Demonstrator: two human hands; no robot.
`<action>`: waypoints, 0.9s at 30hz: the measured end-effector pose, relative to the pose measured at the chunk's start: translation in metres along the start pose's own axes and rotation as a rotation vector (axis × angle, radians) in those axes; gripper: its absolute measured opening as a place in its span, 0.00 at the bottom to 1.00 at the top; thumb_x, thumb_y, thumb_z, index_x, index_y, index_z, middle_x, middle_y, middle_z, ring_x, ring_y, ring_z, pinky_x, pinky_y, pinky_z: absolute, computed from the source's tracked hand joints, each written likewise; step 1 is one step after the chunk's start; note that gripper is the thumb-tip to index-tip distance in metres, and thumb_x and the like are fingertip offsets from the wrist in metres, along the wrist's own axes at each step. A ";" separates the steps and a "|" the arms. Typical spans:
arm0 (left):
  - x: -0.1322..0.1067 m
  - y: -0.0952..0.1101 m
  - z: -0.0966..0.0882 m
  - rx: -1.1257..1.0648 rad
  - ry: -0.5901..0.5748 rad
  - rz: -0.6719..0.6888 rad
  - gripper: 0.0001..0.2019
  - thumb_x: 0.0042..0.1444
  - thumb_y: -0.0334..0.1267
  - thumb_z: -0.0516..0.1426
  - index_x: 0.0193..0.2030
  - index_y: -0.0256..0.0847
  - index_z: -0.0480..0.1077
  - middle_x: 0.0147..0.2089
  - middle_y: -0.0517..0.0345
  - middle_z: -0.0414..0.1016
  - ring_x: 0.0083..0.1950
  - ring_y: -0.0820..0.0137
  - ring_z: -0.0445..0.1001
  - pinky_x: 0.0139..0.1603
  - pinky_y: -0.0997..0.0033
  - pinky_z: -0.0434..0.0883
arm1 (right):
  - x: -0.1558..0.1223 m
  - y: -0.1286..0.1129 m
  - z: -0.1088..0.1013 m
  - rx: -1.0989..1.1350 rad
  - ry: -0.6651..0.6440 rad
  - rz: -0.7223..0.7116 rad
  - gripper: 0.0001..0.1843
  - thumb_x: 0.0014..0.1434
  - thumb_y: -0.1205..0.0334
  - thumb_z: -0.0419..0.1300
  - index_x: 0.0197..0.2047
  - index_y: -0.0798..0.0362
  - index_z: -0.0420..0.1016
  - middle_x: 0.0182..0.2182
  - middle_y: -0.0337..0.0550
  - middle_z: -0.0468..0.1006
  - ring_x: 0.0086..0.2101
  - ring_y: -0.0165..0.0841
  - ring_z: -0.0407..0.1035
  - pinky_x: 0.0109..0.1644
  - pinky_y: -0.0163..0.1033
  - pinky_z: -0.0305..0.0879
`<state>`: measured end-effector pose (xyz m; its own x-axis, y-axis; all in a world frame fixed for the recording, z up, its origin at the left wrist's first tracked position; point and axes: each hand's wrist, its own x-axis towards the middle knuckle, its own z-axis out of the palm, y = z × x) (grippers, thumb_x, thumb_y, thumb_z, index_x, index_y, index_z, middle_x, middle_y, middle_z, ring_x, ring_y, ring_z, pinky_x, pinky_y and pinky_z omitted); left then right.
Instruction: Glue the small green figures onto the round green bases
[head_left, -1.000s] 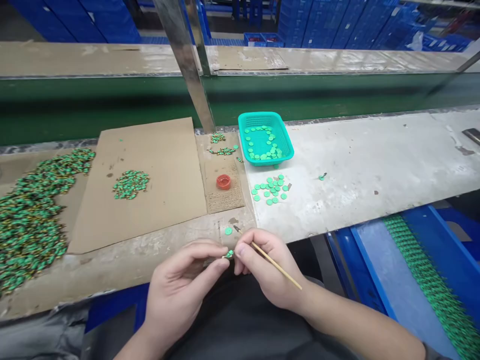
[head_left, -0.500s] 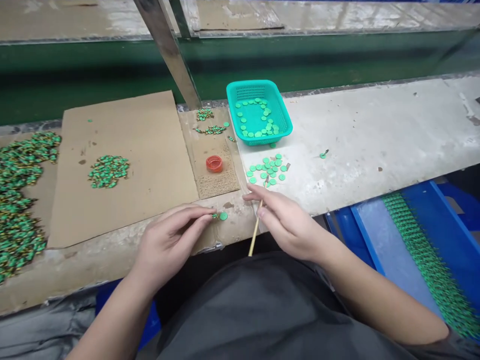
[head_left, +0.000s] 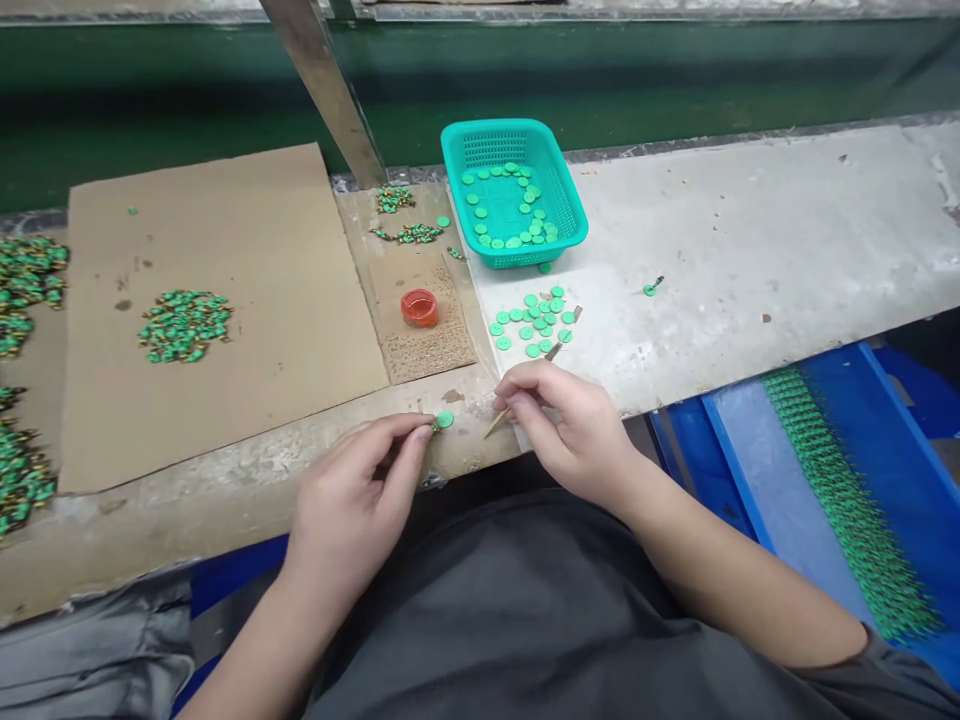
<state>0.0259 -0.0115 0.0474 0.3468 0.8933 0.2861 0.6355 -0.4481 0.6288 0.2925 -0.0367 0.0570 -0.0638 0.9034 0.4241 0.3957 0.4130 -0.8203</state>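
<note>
My left hand (head_left: 356, 495) is closed, with thumb and forefinger pinching a tiny green-and-gold piece, mostly hidden by the fingertips. A round green disc (head_left: 445, 419) sits at the end of that piece, just beyond the fingers. My right hand (head_left: 574, 425) grips a thin wooden stick (head_left: 496, 423). The stick slants, its pale end towards the left hand and its dark end pointing up and away. Loose green discs (head_left: 527, 332) lie on the white surface just past the right hand. On a cardboard scrap stands a small red cap (head_left: 419, 308) with something wet-looking inside.
A turquoise basket (head_left: 577, 225) holds several green discs. Piles of green-and-gold pieces (head_left: 185, 325) lie on cardboard (head_left: 300, 300) at left. One disc with a piece attached (head_left: 650, 288) rests at right. Below the bench edge, a blue tray (head_left: 892, 450) carries rows of green pieces.
The stick has turned in my right hand, its pale end swinging up and left, and the fingers have curled in around it. The disc at my left fingertips has shifted slightly. The view has moved.
</note>
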 end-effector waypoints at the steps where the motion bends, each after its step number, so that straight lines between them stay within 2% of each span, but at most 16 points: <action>1: -0.003 0.003 0.001 -0.018 -0.007 -0.013 0.09 0.82 0.47 0.63 0.53 0.52 0.86 0.52 0.64 0.93 0.47 0.67 0.91 0.54 0.68 0.85 | -0.001 0.000 0.002 -0.018 0.003 -0.022 0.09 0.83 0.71 0.59 0.53 0.47 0.78 0.44 0.42 0.90 0.43 0.34 0.87 0.48 0.39 0.82; 6: 0.003 -0.002 -0.001 -0.035 0.021 -0.043 0.08 0.81 0.47 0.65 0.53 0.55 0.87 0.51 0.67 0.93 0.48 0.68 0.91 0.52 0.69 0.84 | 0.003 -0.001 0.007 -0.137 0.013 -0.129 0.11 0.83 0.73 0.58 0.55 0.48 0.78 0.45 0.43 0.91 0.45 0.36 0.88 0.52 0.41 0.84; 10: 0.025 -0.019 -0.005 -0.070 -0.059 0.153 0.08 0.82 0.42 0.64 0.55 0.56 0.88 0.53 0.66 0.93 0.54 0.68 0.91 0.61 0.66 0.84 | 0.007 0.002 0.006 -0.221 0.063 -0.229 0.14 0.82 0.75 0.57 0.56 0.45 0.75 0.43 0.40 0.89 0.43 0.36 0.85 0.50 0.43 0.84; 14: 0.037 -0.027 -0.004 -0.099 -0.105 0.258 0.08 0.80 0.38 0.65 0.56 0.56 0.87 0.55 0.66 0.93 0.53 0.67 0.91 0.60 0.65 0.84 | 0.006 0.011 0.008 -0.254 0.147 -0.351 0.12 0.81 0.73 0.60 0.56 0.44 0.70 0.41 0.40 0.84 0.39 0.37 0.82 0.46 0.43 0.82; 23: 0.035 -0.033 -0.003 -0.051 -0.117 0.349 0.08 0.81 0.37 0.65 0.58 0.53 0.85 0.56 0.64 0.93 0.53 0.67 0.91 0.62 0.64 0.83 | -0.003 0.013 0.013 -0.192 0.140 -0.244 0.10 0.84 0.67 0.61 0.53 0.42 0.65 0.39 0.35 0.77 0.38 0.36 0.84 0.42 0.42 0.82; 25: 0.035 -0.033 -0.002 -0.032 -0.119 0.376 0.07 0.81 0.37 0.65 0.58 0.53 0.85 0.56 0.63 0.93 0.53 0.66 0.91 0.62 0.63 0.83 | -0.005 0.008 0.013 -0.181 0.162 -0.220 0.08 0.85 0.66 0.62 0.58 0.42 0.67 0.41 0.36 0.80 0.41 0.36 0.87 0.45 0.43 0.85; 27: 0.035 -0.031 -0.001 -0.019 -0.120 0.402 0.07 0.81 0.38 0.65 0.59 0.53 0.85 0.55 0.64 0.93 0.53 0.66 0.91 0.62 0.63 0.84 | -0.007 0.002 0.010 -0.191 0.144 -0.186 0.12 0.86 0.65 0.61 0.66 0.43 0.70 0.47 0.40 0.87 0.44 0.36 0.90 0.53 0.45 0.88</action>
<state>0.0176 0.0342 0.0383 0.6429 0.6367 0.4258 0.4213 -0.7582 0.4976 0.2846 -0.0407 0.0489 -0.0261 0.7827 0.6219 0.5558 0.5284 -0.6417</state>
